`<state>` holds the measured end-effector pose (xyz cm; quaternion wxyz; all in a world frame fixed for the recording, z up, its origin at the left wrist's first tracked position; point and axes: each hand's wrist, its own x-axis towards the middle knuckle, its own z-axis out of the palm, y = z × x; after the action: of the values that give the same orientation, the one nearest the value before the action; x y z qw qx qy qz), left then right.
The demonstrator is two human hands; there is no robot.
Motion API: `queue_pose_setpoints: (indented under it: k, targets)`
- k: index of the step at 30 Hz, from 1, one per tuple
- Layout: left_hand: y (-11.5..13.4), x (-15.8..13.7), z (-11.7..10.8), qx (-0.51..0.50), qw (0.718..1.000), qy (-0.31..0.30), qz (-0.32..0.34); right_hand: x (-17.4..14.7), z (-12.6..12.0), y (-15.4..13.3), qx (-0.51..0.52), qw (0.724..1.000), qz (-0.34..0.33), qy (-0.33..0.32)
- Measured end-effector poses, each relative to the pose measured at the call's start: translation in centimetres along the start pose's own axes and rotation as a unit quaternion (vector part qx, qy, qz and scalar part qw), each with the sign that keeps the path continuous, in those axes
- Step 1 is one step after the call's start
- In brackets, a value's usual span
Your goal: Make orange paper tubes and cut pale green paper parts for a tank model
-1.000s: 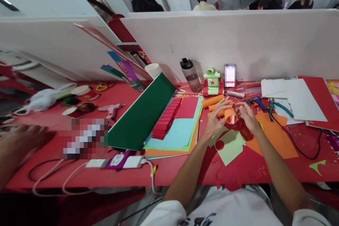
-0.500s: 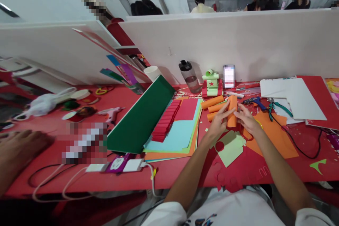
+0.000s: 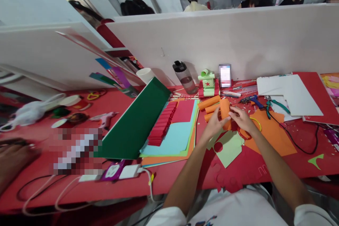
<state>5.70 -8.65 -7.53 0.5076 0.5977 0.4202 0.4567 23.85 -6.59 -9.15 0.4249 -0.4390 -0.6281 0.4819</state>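
A white short-sleeved shirt (image 3: 238,204) bears dark print (image 3: 208,221).

No word, brand or number can be read. At two o'clock a red star (image 3: 207,84) marks the green-and-red paper model (image 3: 211,80); the phone (image 3: 225,75) beside it has a pixelated screen. At five o'clock, the shirt print (image 3: 209,220) seems too cropped to make out.

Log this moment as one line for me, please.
left hand: holds orange roll | right hand: holds same roll | beside left hand: other orange rolls | nearer body: pale green paper
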Motion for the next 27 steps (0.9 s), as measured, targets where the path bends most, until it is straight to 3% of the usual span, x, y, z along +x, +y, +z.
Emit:
queue_pose_setpoints:
  k: [3, 6, 10, 12, 14, 17, 20, 27]
  targets:
    - [0.1, 0.0, -0.5, -0.061, 0.997, 0.016, -0.043, -0.1, -1.4, -0.7, -0.039, 0.999, -0.025, 0.006]
    - [0.2, 0.0, -0.9, -0.130, 0.984, 0.049, -0.110, 0.3, -4.5, -0.6, -0.152, 0.980, -0.053, 0.113]
    - [0.3, 0.2, -1.0, -0.213, 0.965, 0.063, -0.138, 0.8, -9.1, 1.0, -0.378, 0.895, -0.035, 0.235]
    - [0.4, 0.2, -1.0, -0.239, 0.959, 0.067, -0.136, 0.8, -10.5, 1.7, -0.453, 0.854, 0.008, 0.255]
    - [0.5, 0.3, -1.0, -0.246, 0.956, 0.072, -0.141, 0.8, -11.1, 2.1, -0.492, 0.836, 0.056, 0.237]
    - [0.6, 0.2, -1.2, -0.240, 0.958, 0.065, -0.146, 1.0, -11.2, 2.2, -0.514, 0.828, 0.112, 0.194]
    - [0.7, 0.0, -1.4, -0.227, 0.961, 0.063, -0.143, 1.4, -10.9, 2.3, -0.523, 0.820, 0.134, 0.193]
    - [1.2, 0.1, -1.6, -0.226, 0.963, 0.079, -0.126, 1.5, -11.5, 2.4, -0.455, 0.848, 0.074, 0.263]
